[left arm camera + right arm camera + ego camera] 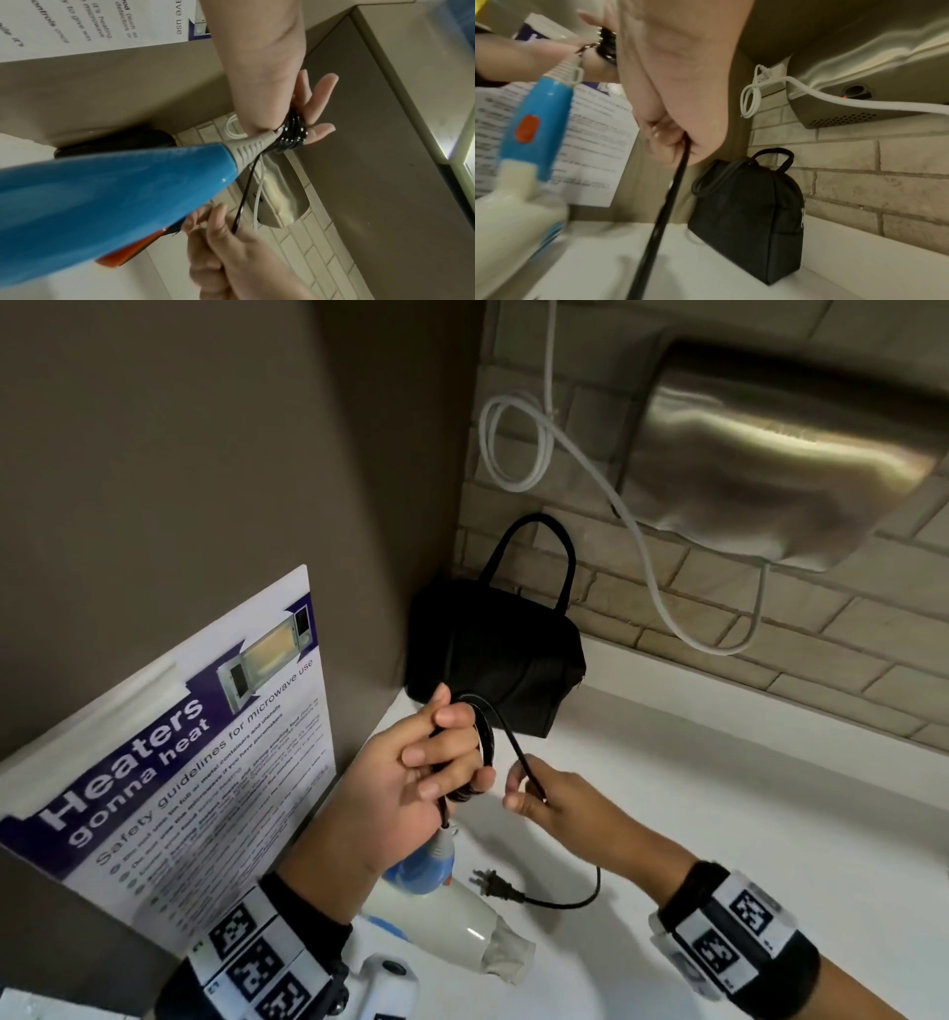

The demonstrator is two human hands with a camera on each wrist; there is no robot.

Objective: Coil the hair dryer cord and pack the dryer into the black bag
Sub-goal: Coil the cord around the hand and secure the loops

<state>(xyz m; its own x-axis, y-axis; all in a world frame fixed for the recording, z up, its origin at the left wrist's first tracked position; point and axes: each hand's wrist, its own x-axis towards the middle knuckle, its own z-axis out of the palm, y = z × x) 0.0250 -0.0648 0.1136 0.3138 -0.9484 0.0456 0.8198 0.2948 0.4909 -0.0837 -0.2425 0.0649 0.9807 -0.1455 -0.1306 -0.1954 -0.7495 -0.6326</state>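
The left hand [411, 778] clenches black cord [487, 737] coils round its fingers [426, 755], with the blue-and-white hair dryer [462, 924] beneath, lower centre. The right hand [539, 793] pinches the loose cord. The black bag [513, 660] stands upright behind.

Dim indoor light — blurred, warped edges

Left hand [267, 85], upper centre of frame: black cord [293, 132] wound in several tight loops round its fingers [321, 130]. Hair dryer [115, 194] fills the lower left, its blue handle running up to a grey ribbed collar [250, 149] that touches the loops, with an orange switch [120, 256] at its lower edge. Right hand [231, 253], bottom centre, pinches one cord strand hanging from the coil; black bag [115, 142] shows dark at mid left behind the handle.
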